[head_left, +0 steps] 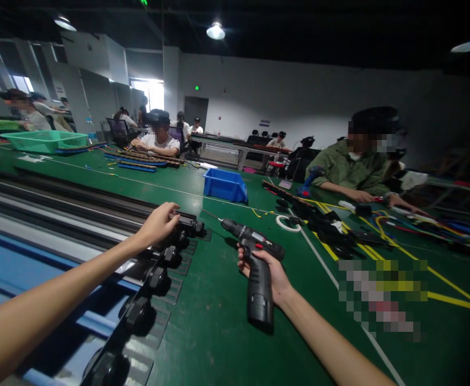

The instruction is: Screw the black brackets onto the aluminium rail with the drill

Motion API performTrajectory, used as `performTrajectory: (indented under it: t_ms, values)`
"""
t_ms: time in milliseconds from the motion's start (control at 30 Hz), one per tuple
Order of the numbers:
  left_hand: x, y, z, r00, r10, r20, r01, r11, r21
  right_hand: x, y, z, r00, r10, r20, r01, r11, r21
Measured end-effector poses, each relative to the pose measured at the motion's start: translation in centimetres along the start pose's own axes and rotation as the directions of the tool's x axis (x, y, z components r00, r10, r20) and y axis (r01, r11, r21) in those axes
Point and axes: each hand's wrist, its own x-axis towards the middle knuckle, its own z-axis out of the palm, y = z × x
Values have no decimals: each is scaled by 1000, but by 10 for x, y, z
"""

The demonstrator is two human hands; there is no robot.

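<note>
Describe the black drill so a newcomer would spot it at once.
Over the green table, find the right hand. It grips the black drill, tipped with a thin bit. Its black body sets it apart from the blue tool farther back.

Bare forearms (74, 279), slender wrists (143, 237), ungloved fingers (170, 207) (on both sides)

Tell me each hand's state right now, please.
Left hand: fingers partly curled at the black bars; cannot tell whether it grips one.
Right hand: closed, holding the drill.
</note>
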Motion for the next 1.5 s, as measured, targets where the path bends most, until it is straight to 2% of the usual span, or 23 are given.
performTrajectory:
  t_ms: [100, 200, 300, 367, 533, 700, 767, 933, 1233, 1500]
  values:
    - [-2, 4, 2, 993, 89, 74, -99, 985, 138, 18, -21, -16, 1000, 10, 7, -10, 1000, -29]
    - [2, 4, 6, 978, 73, 193, -113, 971, 209, 35, -38, -29, 1000, 26, 13, -25, 999, -45]
    - [10, 2, 8, 950, 15, 313, -69, 984, 162, 47, -49, -35, 998, 61, 10, -60, 996, -64]
    - [15, 1, 8, 935, -3, 355, -41, 992, 115, 51, -52, -36, 997, 83, 12, -81, 993, -82]
    - [19, -3, 12, 923, -10, 384, -32, 994, 102, 51, -52, -37, 996, 95, 6, -92, 978, -187]
    - [15, -8, 16, 940, -17, 342, -28, 991, 127, 50, -52, -40, 995, 101, 21, -94, 971, -221]
    - [15, -7, 16, 934, -22, 358, -39, 986, 162, 51, -53, -41, 995, 96, 10, -90, 967, -239]
    - [15, -5, 15, 914, -27, 404, -83, 964, 251, 52, -52, -44, 994, 108, 8, -102, 956, -276]
    - [16, 11, 9, 890, -51, 454, -111, 940, 322, 46, -56, -30, 984, 172, 37, -156, 950, -270]
    - [17, 11, 11, 886, -54, 461, -130, 924, 359, 51, -55, -34, 980, 187, 73, -157, 940, -304]
